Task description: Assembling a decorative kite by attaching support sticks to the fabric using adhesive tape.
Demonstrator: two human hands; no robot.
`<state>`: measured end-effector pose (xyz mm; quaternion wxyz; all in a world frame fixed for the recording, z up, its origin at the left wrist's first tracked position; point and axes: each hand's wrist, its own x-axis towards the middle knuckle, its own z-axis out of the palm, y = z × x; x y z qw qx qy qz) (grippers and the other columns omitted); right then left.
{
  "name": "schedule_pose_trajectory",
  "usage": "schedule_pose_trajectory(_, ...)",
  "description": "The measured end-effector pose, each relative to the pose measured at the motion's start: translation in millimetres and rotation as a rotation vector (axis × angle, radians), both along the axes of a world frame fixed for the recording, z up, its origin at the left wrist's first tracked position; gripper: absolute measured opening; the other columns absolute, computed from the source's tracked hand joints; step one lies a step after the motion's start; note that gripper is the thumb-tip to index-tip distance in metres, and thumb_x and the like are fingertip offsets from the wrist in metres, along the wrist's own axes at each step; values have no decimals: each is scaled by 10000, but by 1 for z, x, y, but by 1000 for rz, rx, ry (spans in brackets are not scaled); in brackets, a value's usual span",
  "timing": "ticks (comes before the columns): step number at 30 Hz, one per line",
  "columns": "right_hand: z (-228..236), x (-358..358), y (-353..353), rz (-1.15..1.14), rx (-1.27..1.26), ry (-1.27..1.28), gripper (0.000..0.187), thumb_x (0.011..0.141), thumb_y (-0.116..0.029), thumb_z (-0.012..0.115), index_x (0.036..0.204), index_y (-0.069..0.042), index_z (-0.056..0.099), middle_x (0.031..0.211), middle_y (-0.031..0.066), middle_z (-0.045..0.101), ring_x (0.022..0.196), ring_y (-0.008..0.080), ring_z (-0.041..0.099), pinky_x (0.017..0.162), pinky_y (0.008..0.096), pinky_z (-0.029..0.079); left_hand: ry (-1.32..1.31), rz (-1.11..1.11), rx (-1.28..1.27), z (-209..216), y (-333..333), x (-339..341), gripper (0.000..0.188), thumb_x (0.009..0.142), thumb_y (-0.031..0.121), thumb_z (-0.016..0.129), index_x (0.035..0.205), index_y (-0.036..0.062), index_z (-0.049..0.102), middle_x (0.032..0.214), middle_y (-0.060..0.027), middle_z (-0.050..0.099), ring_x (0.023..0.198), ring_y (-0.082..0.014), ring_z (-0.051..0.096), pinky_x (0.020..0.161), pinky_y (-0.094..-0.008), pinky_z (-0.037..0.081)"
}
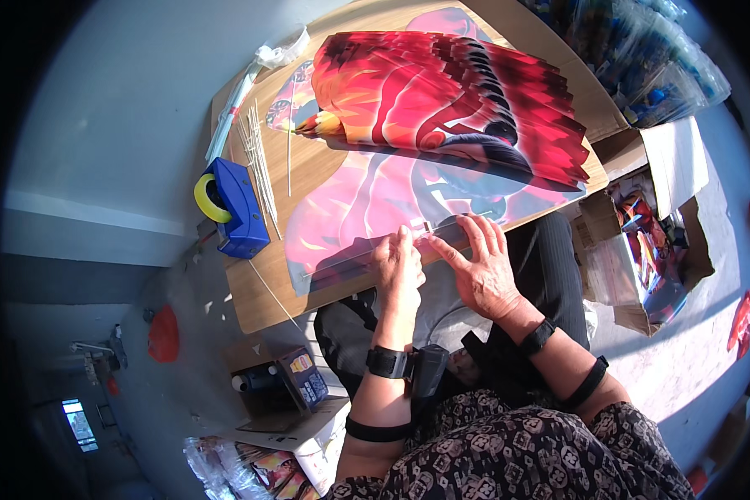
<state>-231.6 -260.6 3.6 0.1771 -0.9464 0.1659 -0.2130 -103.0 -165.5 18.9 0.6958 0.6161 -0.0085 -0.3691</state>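
Observation:
A pale pink kite-like printed sheet (342, 217) lies on the wooden table, its near edge towards me. Along that edge runs a thin white rod (329, 265). My left hand (398, 265) is closed at the rod, thumb and finger pinched together; what they grip is hidden. Just right of it, my right hand (485, 271) lies with fingers stretched and spread on the sheet's edge. Its index finger reaches to a small whitish piece (421, 227) between the hands. Beyond, a vivid red bird-wing printed sheet (442, 100) is spread over the pale one.
A blue tape dispenser (243, 208) with yellow tape stands at the table's left edge. Thin white sticks (257, 154) lie beside it. To the right, an open cardboard box (600, 250) holds colourful printed pieces. Plastic-wrapped bundles (642, 67) are piled at the far right.

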Motion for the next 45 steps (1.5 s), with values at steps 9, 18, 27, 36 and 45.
schedule_pose_trajectory(9,5,2,4,-23,-79,78,687,743,-70,567,1389,-286,476,1378,241,385,1314,408,345,1113,549,226,-121,9,89,-7,-5,-3,324,969,384,563,812,103,521,552,83,352,412,3,288,331,-187,213)
schedule_pose_trajectory(18,7,3,6,-35,-61,106,669,749,-55,574,1373,-280,489,1396,240,389,1331,405,348,1119,552,210,-828,21,405,-31,-4,-5,257,967,249,559,876,8,563,642,-8,500,575,-133,496,535,-311,443)
schedule_pose_trajectory(27,10,5,2,-49,-6,97,701,771,-95,583,1442,-162,391,1492,202,318,1413,356,263,1151,538,133,-1573,-296,665,6,8,-20,513,881,188,606,1348,43,453,1421,-181,397,1330,-349,365,1071,-504,305)
schedule_pose_trajectory(36,6,11,-4,24,-148,241,679,810,-135,549,1458,-112,348,1524,167,291,1435,321,236,1160,526,134,-1502,-470,932,-11,41,-7,743,906,411,569,1470,21,283,1546,-177,238,1451,-312,185,1154,-538,120)
schedule_pose_trajectory(45,21,31,-35,109,-54,6,284,751,-189,666,1000,-54,644,1125,105,598,1077,278,541,900,409,428,-1196,109,737,-33,134,45,517,936,147,545,1391,-10,357,1463,-205,352,1363,-364,332,1130,-448,266)
